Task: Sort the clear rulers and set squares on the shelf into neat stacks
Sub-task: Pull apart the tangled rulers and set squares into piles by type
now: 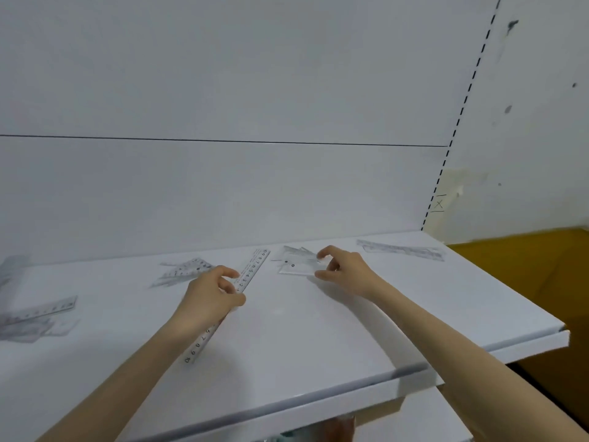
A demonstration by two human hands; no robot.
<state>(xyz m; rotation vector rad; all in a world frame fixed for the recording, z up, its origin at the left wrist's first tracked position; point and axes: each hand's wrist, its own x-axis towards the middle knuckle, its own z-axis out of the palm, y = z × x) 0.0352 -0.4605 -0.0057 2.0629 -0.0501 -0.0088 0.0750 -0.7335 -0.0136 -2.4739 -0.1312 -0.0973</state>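
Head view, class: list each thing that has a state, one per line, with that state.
left hand: grips the long ruler mid-length.
long ruler: held, angled towards the back.
right hand: pinches the set squares.
set squares: small stack on the shelf.
far-right rulers: lying together, untouched.
middle pile: untidy, untouched.
far-left pile: untidy, untouched.

your left grip (212,295) held a long clear ruler (253,270) slanted across the white shelf (318,333), while your right grip (343,270) pinched a small pile of set squares (295,266) just beside it.
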